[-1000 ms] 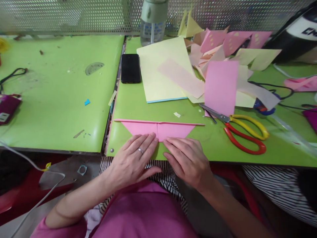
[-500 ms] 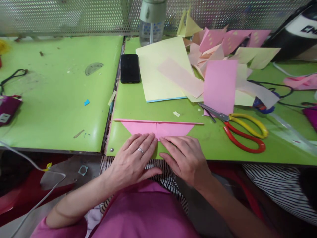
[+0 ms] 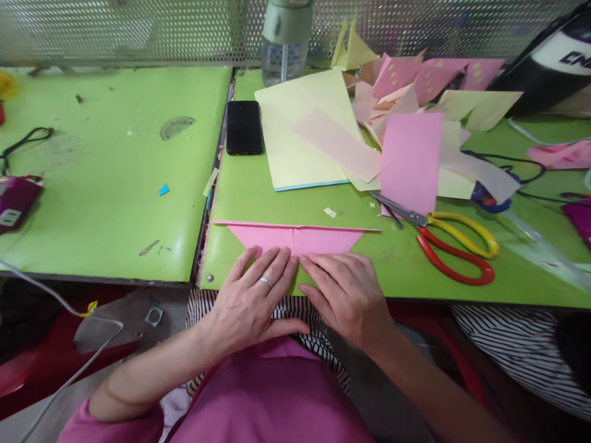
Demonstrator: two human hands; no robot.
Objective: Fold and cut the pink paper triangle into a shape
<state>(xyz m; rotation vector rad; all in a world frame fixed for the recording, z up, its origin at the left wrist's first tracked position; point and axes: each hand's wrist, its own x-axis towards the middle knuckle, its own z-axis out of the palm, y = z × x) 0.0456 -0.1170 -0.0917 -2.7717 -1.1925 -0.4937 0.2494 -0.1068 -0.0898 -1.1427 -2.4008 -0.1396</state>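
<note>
A folded sheet of pink paper (image 3: 295, 237) lies flat near the table's front edge, with a long narrow strip along its far side, slanted ends and a crease down the middle. My left hand (image 3: 258, 295), wearing a ring, rests on its near edge with the fingers stretched out and the thumb off the table edge. Beside it, my right hand (image 3: 348, 292) has its fingertips on the same near edge, right of the crease, fingers extended. Both hands cover the paper's lower part. Right of the hands lie scissors (image 3: 420, 219) with one yellow and one red handle.
A black phone (image 3: 244, 127) and pale yellow sheets (image 3: 309, 132) lie beyond the paper. Behind the scissors is a heap of folded paper (image 3: 401, 92), with a pink sheet (image 3: 410, 160) in front. A bottle (image 3: 285, 43) stands by the mesh panel (image 3: 184, 31). A gap splits the green tables.
My left hand has slid slightly right along the near edge of the pink paper, its thumb a little further right. The right hand and the paper look almost unchanged.
</note>
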